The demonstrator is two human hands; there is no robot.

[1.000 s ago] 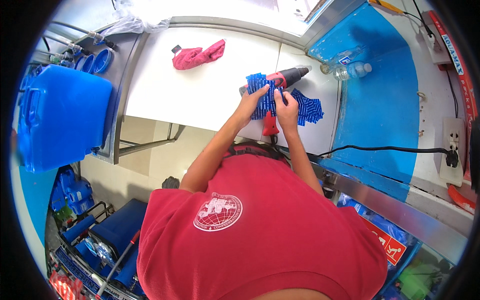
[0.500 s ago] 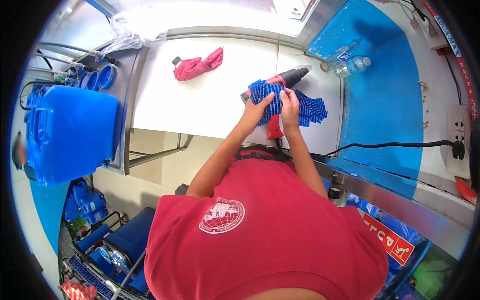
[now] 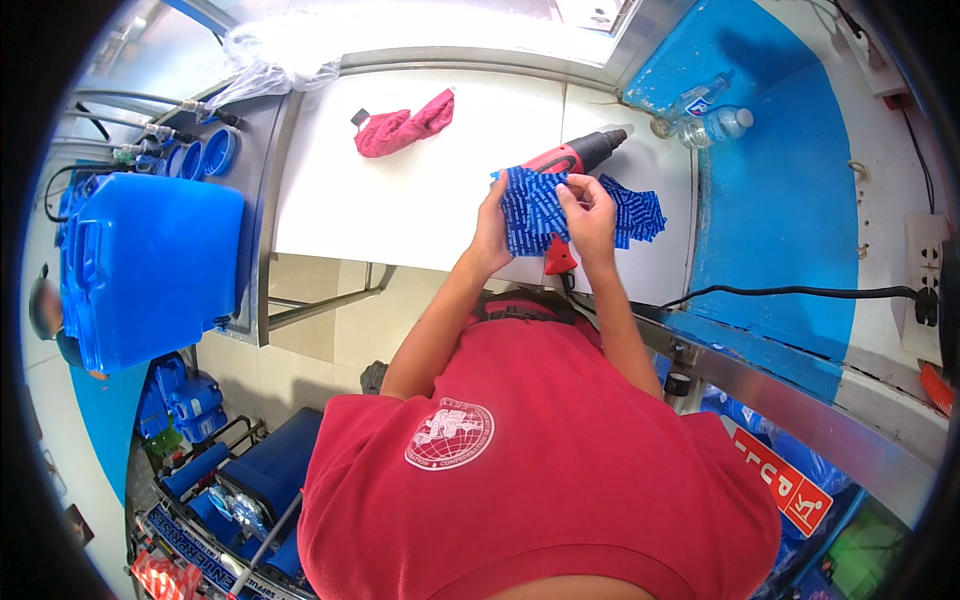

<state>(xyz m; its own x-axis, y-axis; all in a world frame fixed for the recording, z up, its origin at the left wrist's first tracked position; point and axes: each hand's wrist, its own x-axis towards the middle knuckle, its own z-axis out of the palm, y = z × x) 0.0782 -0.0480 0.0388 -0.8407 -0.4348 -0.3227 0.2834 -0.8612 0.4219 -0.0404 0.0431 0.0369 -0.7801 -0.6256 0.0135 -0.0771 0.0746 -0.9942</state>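
Observation:
A bunch of blue printed plastic strips (image 3: 530,215) is spread between my hands above the table's front edge. My left hand (image 3: 490,235) grips its left side, thumb toward the top. At the right side, my right hand (image 3: 592,222) pinches its upper corner between thumb and fingers. More blue printed strips (image 3: 640,212) lie in a loose pile on the table, just right of my right hand. Behind the bunch rests a red and black heat gun (image 3: 597,149), nozzle toward the back right. The bunch hides its middle, while its red handle shows below.
A crumpled dark red cloth (image 3: 405,125) lies on the white table (image 3: 330,200). Clear bottles (image 3: 715,127) stand at the back right. Left, a large blue water container (image 3: 160,270) sits by a metal counter with blue caps (image 3: 220,152). A black cord (image 3: 800,290) runs to a wall socket.
My left hand has shifted to the left edge of the bunch, which is now spread wider and flatter. My right hand has turned and moved slightly right, pinching the upper corner.

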